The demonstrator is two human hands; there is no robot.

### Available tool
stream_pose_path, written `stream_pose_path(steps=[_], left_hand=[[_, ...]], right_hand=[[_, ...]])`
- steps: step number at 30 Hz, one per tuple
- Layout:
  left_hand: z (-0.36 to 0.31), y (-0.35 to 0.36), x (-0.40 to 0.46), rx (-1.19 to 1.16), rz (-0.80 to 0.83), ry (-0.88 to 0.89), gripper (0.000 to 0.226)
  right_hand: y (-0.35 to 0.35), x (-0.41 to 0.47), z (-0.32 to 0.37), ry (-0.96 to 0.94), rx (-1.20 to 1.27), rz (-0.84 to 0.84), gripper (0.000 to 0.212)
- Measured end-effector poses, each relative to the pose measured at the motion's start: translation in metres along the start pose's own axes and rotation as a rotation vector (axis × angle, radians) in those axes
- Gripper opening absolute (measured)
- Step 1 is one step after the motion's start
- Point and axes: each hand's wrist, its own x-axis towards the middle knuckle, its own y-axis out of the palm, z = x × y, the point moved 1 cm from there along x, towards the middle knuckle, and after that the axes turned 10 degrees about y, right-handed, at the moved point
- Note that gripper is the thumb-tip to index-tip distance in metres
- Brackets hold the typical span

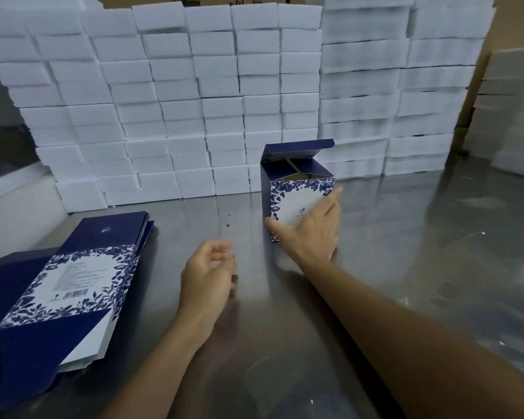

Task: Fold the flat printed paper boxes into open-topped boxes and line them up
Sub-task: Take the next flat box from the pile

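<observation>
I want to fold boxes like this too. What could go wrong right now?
The folded box stands upright with its lid flap up, and only the right hand touches its front. A hard push could tip it or slide it into the white foam blocks behind. The metal table looks shiny, so it may slip. The left hand holds nothing, so it cannot steady it.

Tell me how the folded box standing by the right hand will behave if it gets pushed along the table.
The folded box is thin printed card and open-topped, so probably light. It will likely slide easily on the smooth metal table. Being tall, it may tip if pushed high. The right hand rests straight fingers on its front.
</observation>
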Motion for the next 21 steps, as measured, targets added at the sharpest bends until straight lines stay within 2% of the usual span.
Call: stream_pose_path(steps=[3, 10, 21], left_hand=[[0.001, 0.000, 0.001, -0.064, 0.015, -0.020, 0.021], [0.006, 0.001, 0.002, -0.096, 0.008, -0.011, 0.022], [0.007, 0.003, 0.002, -0.076, 0.019, -0.003, 0.020]], right_hand=[[0.012, 0.027, 0.001, 0.011, -0.021, -0.019, 0.141], [0.038, 0.069, 0.005, 0.070, -0.089, -0.022, 0.142], [0.052, 0.089, 0.006, 0.153, -0.190, 0.081, 0.141]])
